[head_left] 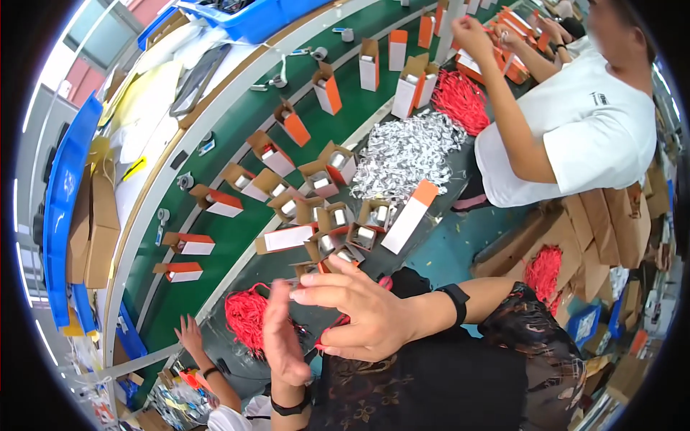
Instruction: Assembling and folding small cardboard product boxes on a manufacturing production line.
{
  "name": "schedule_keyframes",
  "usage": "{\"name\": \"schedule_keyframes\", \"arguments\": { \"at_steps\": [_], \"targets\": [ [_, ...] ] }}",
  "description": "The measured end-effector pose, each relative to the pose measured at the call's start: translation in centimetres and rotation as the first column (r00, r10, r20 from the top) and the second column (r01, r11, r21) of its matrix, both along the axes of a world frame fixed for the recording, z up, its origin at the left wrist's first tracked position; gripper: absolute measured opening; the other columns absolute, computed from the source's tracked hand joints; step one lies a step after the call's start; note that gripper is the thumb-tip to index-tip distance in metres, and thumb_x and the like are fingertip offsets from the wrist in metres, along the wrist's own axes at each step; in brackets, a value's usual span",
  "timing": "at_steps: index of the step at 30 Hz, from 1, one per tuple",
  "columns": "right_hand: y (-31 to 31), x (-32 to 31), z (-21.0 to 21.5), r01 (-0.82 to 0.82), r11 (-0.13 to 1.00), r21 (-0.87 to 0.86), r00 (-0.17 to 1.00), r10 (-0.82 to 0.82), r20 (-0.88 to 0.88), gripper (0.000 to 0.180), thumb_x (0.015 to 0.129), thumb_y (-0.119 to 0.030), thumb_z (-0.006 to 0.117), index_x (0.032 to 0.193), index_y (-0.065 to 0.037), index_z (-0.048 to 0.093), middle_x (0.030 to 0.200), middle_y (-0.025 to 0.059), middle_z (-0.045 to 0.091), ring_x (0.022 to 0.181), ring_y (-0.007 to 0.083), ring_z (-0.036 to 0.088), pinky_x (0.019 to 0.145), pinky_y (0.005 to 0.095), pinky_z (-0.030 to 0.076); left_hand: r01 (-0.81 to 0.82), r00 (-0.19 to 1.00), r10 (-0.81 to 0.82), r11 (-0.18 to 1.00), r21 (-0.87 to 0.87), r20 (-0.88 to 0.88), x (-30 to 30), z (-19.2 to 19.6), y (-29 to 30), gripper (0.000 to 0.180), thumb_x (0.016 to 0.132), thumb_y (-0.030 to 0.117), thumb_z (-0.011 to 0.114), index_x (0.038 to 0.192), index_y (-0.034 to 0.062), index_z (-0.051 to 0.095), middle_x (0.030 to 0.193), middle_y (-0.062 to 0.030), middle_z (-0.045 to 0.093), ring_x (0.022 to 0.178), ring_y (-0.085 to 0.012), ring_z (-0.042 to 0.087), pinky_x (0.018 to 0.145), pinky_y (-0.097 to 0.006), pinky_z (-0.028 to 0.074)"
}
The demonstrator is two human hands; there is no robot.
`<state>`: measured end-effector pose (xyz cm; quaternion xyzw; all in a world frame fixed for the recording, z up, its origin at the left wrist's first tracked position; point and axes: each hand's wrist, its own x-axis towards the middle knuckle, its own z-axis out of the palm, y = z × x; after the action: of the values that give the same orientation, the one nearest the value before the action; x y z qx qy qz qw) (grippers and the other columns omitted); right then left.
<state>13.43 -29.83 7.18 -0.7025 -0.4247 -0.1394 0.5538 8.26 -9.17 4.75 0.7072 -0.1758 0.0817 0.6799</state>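
My left hand (282,337) is raised edge-on in front of my body, its fingers stretched out and held upright. My right hand (370,316) reaches across to it, fingertips close to the left fingers. A thin red cord (332,327) shows at the right thumb and a bent finger, which seem to pinch it; the exact grip is partly hidden. Left of my hands lies a tangled heap of red cords (246,316) on the dark work surface. Just beyond my fingers stand several opened orange-and-white cartons (332,215) with silvery cylindrical items inside.
A heap of small silvery-white pieces (406,154) lies beyond the cartons, beside another red cord heap (460,100). One long carton (410,218) lies near it. The green conveyor (208,251) carries spaced cartons and small metal parts. A co-worker (568,136) stands at right; another person's hand (190,336) is at lower left.
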Motion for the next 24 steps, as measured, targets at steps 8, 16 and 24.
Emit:
{"name": "schedule_keyframes", "arguments": {
  "at_steps": [8,16,24],
  "targets": [
    [-3.3,2.9,-0.3,0.237,0.949,-0.205,0.961,-0.260,-0.091,0.021,0.083,-0.027,0.073,0.079,-0.007,0.066,0.138,0.0198,0.050,0.131,0.0415,0.045,0.106,0.0645,0.030,0.148,0.849,-0.216,0.973,-0.175,-0.483,1.6,-2.5,-6.1,0.081,0.098,0.068,0.030,0.128,-0.0045,0.047,0.110,-0.0110,0.056,0.097,-0.0175,0.057,0.086,-0.033,0.046],
    [-5.1,10.0,-13.4,-0.234,0.955,0.182,0.496,0.279,-0.822,0.015,0.094,-0.019,0.065,0.090,-0.005,0.069,0.097,0.0048,0.068,0.095,0.0121,0.063,0.080,0.0316,0.051,-0.127,0.711,0.083,0.992,-0.011,-0.698,1.1,-3.5,-3.8,0.031,0.104,0.030,0.052,0.087,0.0052,0.057,0.065,0.0030,0.046,0.058,-0.0051,0.038,0.055,-0.022,0.032],
    [-8.3,24.1,-28.4,0.246,0.464,-0.851,0.583,-0.772,-0.253,0.032,0.080,-0.031,0.075,0.101,-0.007,0.071,0.100,0.0176,0.072,0.096,0.0365,0.069,0.081,0.0470,0.055,-0.554,0.669,0.357,0.824,-0.117,-0.652,-1.9,-3.4,-2.4,0.027,0.103,0.026,0.055,0.086,0.0051,0.057,0.062,0.0047,0.044,0.054,-0.0056,0.038,0.056,-0.024,0.034]
  ]
}}
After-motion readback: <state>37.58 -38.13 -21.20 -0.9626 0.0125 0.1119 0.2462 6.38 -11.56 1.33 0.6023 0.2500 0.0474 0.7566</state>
